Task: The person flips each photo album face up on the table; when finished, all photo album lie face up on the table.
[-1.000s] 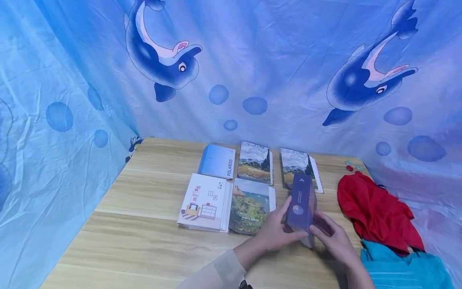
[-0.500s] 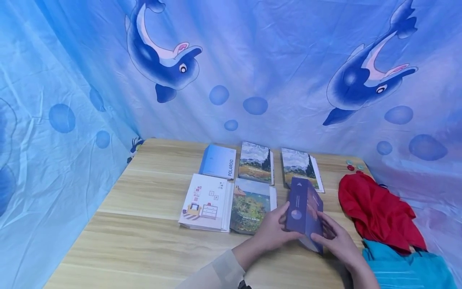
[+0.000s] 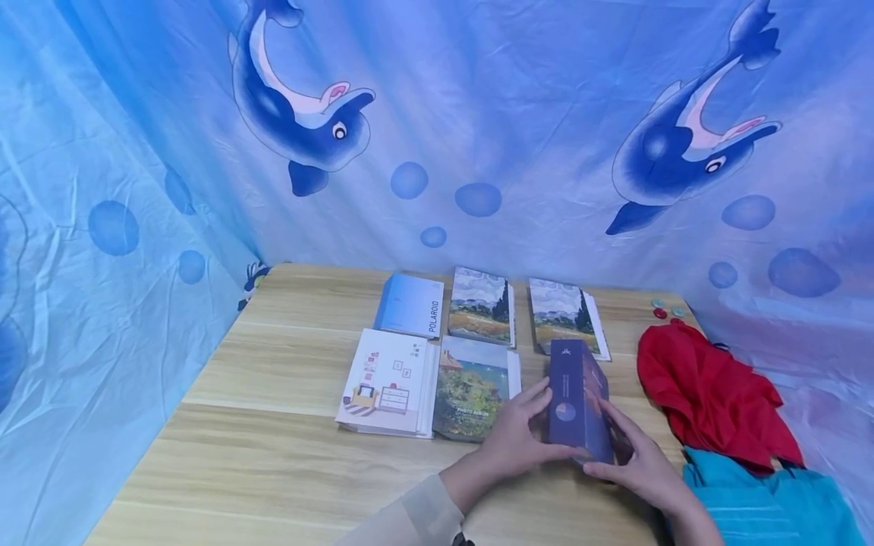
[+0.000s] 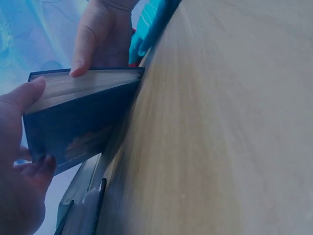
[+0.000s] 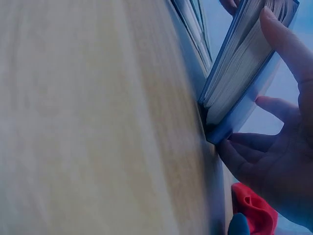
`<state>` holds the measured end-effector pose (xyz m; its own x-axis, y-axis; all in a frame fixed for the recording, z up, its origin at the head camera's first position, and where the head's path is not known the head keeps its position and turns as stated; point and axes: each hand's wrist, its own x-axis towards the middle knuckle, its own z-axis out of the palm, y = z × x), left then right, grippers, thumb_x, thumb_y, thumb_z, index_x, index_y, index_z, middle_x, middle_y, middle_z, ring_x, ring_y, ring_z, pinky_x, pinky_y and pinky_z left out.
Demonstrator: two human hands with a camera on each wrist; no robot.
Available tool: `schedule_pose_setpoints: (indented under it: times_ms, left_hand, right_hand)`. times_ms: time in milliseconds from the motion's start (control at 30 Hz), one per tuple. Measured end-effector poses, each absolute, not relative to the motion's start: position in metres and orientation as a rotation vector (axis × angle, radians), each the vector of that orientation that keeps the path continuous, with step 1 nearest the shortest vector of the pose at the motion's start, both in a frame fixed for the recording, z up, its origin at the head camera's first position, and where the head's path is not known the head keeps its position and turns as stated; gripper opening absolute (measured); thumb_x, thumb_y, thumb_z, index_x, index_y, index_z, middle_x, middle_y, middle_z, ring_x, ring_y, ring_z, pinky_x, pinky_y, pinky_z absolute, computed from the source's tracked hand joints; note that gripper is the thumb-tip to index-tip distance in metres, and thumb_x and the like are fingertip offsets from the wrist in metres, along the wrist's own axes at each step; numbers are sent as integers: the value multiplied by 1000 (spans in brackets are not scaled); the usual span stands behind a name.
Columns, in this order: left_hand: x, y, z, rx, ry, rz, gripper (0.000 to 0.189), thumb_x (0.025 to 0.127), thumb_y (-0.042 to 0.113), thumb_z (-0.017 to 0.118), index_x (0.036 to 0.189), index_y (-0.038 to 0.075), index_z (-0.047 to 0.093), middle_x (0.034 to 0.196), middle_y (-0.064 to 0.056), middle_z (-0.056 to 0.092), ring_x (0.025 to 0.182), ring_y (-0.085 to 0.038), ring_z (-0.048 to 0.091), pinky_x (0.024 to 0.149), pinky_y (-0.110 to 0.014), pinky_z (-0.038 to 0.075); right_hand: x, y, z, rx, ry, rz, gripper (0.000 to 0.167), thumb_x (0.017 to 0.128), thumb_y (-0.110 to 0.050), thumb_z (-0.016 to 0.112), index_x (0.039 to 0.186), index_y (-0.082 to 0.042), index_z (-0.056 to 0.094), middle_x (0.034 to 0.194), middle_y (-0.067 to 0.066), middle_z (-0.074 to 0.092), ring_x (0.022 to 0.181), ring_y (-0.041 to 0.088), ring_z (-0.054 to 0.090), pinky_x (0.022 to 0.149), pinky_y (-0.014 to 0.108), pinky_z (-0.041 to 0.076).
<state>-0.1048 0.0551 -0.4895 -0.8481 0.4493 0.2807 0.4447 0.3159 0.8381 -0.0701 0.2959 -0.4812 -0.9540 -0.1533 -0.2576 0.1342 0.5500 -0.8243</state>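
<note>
A dark purple-blue photo album (image 3: pixel 573 402) stands on one edge, tilted, its spine turned up. My left hand (image 3: pixel 515 440) grips it from the left, with the thumb at the near edge. From the other side my right hand (image 3: pixel 638 459) holds it, fingers along the cover and thumb at the near end. In the left wrist view, white page edges of the album (image 4: pixel 78 122) show between its covers. The right wrist view has the lower corner of the album (image 5: pixel 239 73) at the tabletop, beside the fingertips of the right hand (image 5: pixel 274 152).
Left of the hands lie a garden-picture album (image 3: pixel 471 390) and a white album (image 3: pixel 382 383). Behind are a blue Polaroid album (image 3: pixel 413 305) and two landscape albums (image 3: pixel 481 305), (image 3: pixel 563 315). Red cloth (image 3: pixel 710 390) and teal cloth (image 3: pixel 765 500) lie at the right, near small discs (image 3: pixel 659 313).
The album has been turned a little in both hands: its front cover first opened into view on the right, then swung back partly. It sits slightly lower than before. The other albums have stayed put.
</note>
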Motion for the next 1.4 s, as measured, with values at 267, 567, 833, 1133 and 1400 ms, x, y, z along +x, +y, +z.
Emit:
schedule_pose_setpoints:
  times_ms: [267, 567, 833, 1133, 1400]
  left_hand:
    - [-102, 57, -493, 839, 2706, 1399, 89, 73, 50, 88, 140, 2, 57, 151, -10, 49, 137, -25, 49, 112, -34, 42]
    - [-99, 59, -496, 838, 2755, 1294, 78, 76, 44, 88, 137, 4, 61, 148, -9, 53, 134, -23, 53, 111, -33, 43]
    - [-93, 65, -498, 736, 2629, 1216, 75, 82, 45, 83, 143, 8, 58, 152, -10, 49, 133, -25, 54, 108, -30, 45]
    - [-92, 65, -499, 733, 2430, 1450, 77, 85, 39, 81, 149, 6, 50, 149, -9, 53, 132, -18, 54, 110, -27, 43]
    - [-91, 63, -506, 644, 2266, 1563, 78, 87, 39, 79, 152, 10, 46, 153, -3, 48, 140, -18, 45, 116, -31, 37]
  right_hand:
    - [-69, 300, -479, -6, 2650, -1132, 105, 81, -48, 83, 162, -16, 23, 162, 27, 22, 143, 53, 24, 107, 77, 29]
    - [-70, 303, -482, -40, 2706, -1045, 104, 81, -47, 83, 161, -12, 26, 160, 35, 17, 141, 59, 23, 103, 80, 29]
    - [-74, 307, -487, -116, 2799, -925, 105, 74, -50, 87, 157, -10, 36, 158, 38, 18, 137, 66, 25, 99, 81, 32]
    - [-77, 308, -485, -102, 2800, -850, 105, 74, -52, 86, 156, -9, 37, 158, 38, 17, 135, 67, 25, 99, 81, 33]
    - [-77, 311, -484, -91, 2816, -814, 107, 74, -54, 86, 156, -7, 37, 157, 38, 19, 135, 66, 26, 99, 80, 34]
